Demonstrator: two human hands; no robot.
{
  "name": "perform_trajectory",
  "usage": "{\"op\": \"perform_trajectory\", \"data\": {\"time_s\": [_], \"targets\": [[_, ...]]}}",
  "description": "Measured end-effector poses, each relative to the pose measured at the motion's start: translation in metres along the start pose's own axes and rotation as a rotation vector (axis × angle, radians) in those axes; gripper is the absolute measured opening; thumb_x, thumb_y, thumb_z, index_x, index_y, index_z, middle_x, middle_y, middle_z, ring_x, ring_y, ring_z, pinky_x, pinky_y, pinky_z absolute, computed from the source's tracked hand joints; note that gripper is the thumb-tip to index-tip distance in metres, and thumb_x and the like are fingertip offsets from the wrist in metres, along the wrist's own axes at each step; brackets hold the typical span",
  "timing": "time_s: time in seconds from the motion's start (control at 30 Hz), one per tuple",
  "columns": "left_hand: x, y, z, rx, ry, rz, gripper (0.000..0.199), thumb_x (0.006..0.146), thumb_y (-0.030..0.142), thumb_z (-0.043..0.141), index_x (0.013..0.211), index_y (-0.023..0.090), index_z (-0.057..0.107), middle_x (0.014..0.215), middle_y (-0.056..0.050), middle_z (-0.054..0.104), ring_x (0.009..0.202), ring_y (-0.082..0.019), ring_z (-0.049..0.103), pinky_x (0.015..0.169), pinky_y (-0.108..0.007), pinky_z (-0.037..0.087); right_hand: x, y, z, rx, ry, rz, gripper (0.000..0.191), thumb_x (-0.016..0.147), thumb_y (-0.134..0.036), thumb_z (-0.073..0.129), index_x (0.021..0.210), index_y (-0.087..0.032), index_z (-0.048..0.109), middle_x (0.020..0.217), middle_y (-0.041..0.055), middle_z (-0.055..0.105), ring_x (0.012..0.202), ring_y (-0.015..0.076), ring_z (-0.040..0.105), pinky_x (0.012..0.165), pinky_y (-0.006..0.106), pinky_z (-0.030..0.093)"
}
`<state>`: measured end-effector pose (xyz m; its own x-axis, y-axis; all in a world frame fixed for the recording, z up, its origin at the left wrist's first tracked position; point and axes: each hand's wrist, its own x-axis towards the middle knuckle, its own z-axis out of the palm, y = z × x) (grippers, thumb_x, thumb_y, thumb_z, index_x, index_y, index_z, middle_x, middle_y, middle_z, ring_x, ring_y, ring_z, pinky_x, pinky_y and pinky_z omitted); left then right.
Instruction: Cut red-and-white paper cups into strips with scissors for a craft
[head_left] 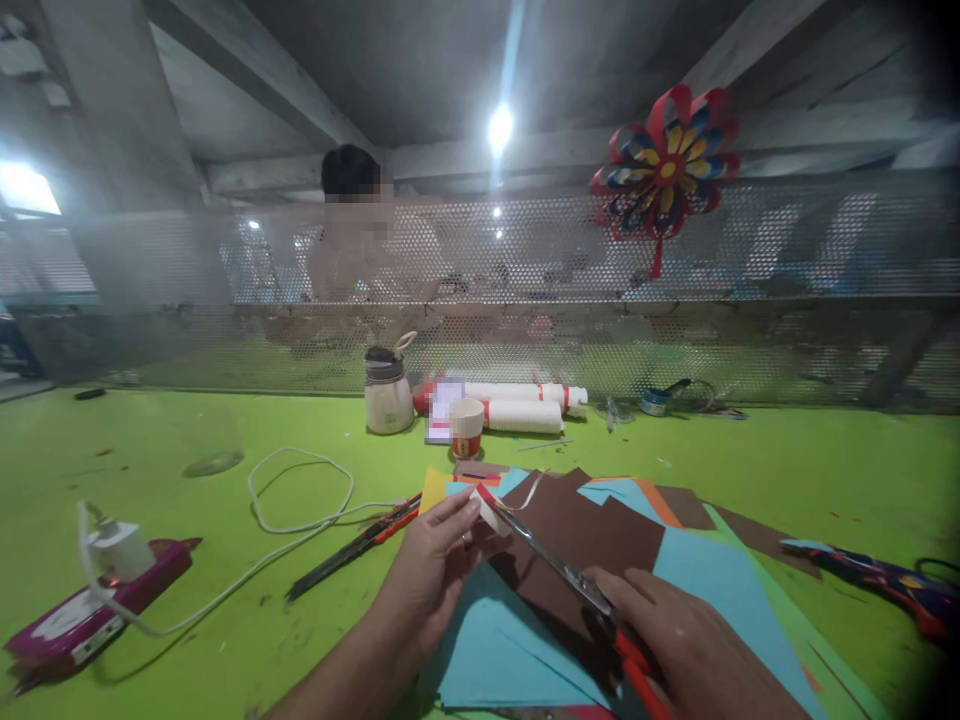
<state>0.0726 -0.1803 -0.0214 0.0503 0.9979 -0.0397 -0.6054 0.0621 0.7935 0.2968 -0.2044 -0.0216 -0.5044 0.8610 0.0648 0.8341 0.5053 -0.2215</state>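
- One left hand (437, 548) pinched a red-and-white paper piece (490, 515), thumb and fingers nearly closed, above the brown sheet (607, 535).
- The right hand (671, 612), fingers curled, gripped red-handled scissors (551, 563) (blade gap indistinct); their tips reached the paper piece.

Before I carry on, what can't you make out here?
All in the head view:
- Scissors finger loops: mostly covered by right hand.
- Exact blade contact on paper piece: too small.
- Lilac rectangle content: pixelated.
- Person's hands beyond perforated screen: blurred.
- Patterned tool's far end: lost in dark right edge.
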Motion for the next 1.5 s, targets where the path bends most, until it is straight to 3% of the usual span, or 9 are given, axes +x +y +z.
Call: {"op": "perform_trajectory", "data": {"time_s": [0.33, 0.53, 0.73, 0.93, 1.5], "targets": [[-0.0043, 0.0026, 0.0024, 0.084, 0.008, 0.048, 0.024, 0.076, 0.029, 0.071, 0.092, 0.012, 0.073, 0.095, -0.013, 0.071, 0.089, -0.022, 0.065, 0.088, -0.039, 0.049, 0.0001, -0.0012, -0.0037, -0.013, -0.010, 0.004, 0.041, 0.078, -0.011, 0.046, 0.116, -0.018, 0.059, 0.095, 0.0118, 0.063, 0.087, 0.0280, 0.061, 0.073, 0.041, 0.047], [-0.0044, 0.0025, 0.0026, 0.095, -0.027, 0.051, 0.025, 0.080, 0.028, 0.067, 0.099, 0.012, 0.072, 0.105, -0.014, 0.070, 0.090, -0.022, 0.064, 0.088, -0.038, 0.049, -0.0033, 0.0001, -0.0009, -0.019, 0.045, -0.013, 0.038, 0.079, -0.009, 0.044, 0.111, -0.019, 0.061, 0.091, 0.0100, 0.064, 0.083, 0.0258, 0.061, 0.070, 0.037, 0.046], [-0.0019, 0.0028, 0.0026, 0.107, 0.019, 0.075, 0.024, 0.077, 0.024, 0.069, 0.098, 0.012, 0.072, 0.103, -0.014, 0.071, 0.090, -0.022, 0.065, 0.084, -0.036, 0.050, -0.0010, 0.0018, -0.0012, 0.050, 0.020, -0.004, 0.044, 0.077, -0.010, 0.047, 0.118, -0.021, 0.059, 0.096, 0.0093, 0.063, 0.088, 0.0255, 0.059, 0.075, 0.038, 0.046], [-0.0027, -0.0010, 0.0034, 0.124, -0.008, 0.115, 0.030, 0.077, 0.024, 0.070, 0.104, 0.012, 0.070, 0.107, -0.015, 0.070, 0.092, -0.023, 0.065, 0.084, -0.035, 0.050, 0.0014, -0.0012, -0.0043, 0.107, -0.015, 0.001, 0.048, 0.077, -0.009, 0.046, 0.123, -0.021, 0.056, 0.101, 0.0093, 0.061, 0.092, 0.0256, 0.058, 0.079, 0.039, 0.046], [-0.0069, -0.0028, 0.0085, 0.094, 0.058, 0.087, 0.030, 0.075, 0.025, 0.071, 0.101, 0.010, 0.071, 0.106, -0.016, 0.071, 0.089, -0.022, 0.066, 0.085, -0.037, 0.050, -0.0016, -0.0045, 0.0022, -0.002, 0.048, -0.010, 0.035, 0.072, -0.006, 0.047, 0.101, -0.019, 0.062, 0.090, 0.0100, 0.065, 0.080, 0.0256, 0.062, 0.067, 0.034, 0.046]]}}
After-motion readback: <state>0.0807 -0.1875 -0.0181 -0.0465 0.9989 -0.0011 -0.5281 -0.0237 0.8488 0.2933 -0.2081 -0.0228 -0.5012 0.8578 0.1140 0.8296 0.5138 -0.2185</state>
